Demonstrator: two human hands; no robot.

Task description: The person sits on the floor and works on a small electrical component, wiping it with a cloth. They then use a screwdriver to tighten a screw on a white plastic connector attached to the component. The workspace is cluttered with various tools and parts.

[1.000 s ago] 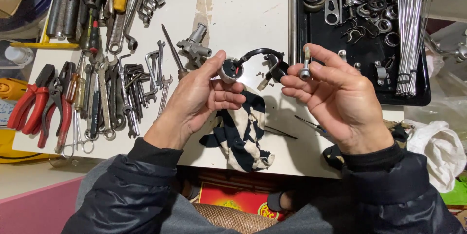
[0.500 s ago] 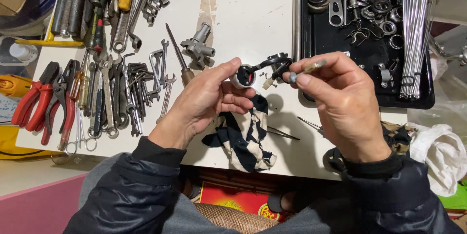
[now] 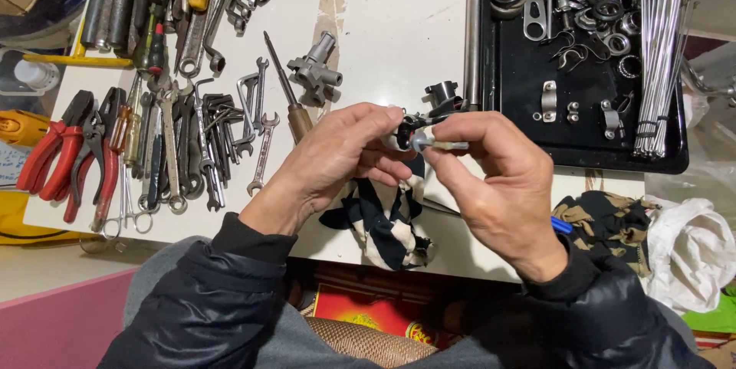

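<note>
Our left hand (image 3: 337, 158) pinches a small black fitting (image 3: 408, 133) near the tabletop's (image 3: 383, 24) front edge. Our right hand (image 3: 498, 177) fingers pinch a silver bolt (image 3: 437, 144) — its tip at the fitting, not yet seated.

Bright, even overhead light, soft short shadows under both hands on the white worktop (image 3: 399, 24), mild glare on metal tools, slight wide-angle bending at edges, focus sharp throughout.

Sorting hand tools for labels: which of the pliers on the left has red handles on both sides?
The outermost pair, the red-handled pliers at the table's left edge. The pair beside it has one dark and one red handle.
</note>
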